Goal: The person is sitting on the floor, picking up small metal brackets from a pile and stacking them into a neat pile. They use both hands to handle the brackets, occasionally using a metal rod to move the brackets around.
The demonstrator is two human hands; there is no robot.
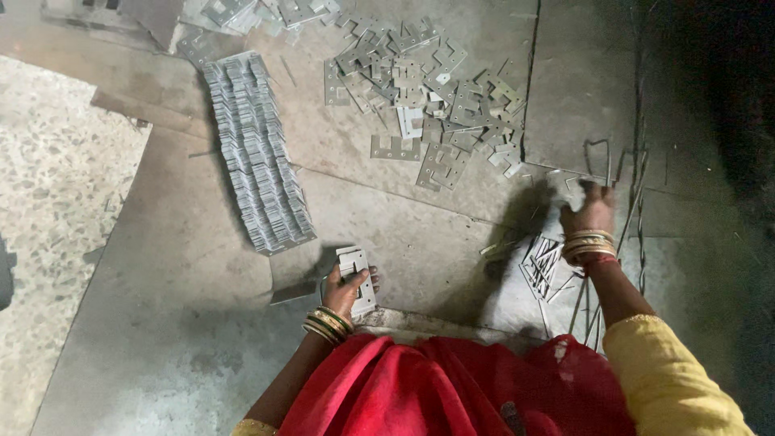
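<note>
Left hand (347, 292) pinches a small stack of notched metal plates (356, 278), long axis pointing away from the person; right hand (588, 211) closes on a bent wire (601, 157). Loose plates (428, 89) and a long plate row (257, 153) lie on the floor beyond.

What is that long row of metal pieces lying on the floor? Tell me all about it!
The long row of stacked metal plates is made of many thin, flat, grey pieces that look like stamped sheet metal with notched edges. They are packed face to face, leaning like fallen dominoes, in a band running from upper left toward lower right. It rests on a grey metal floor sheet. No hand touches it; the left hand is nearest, below its lower end.
</note>
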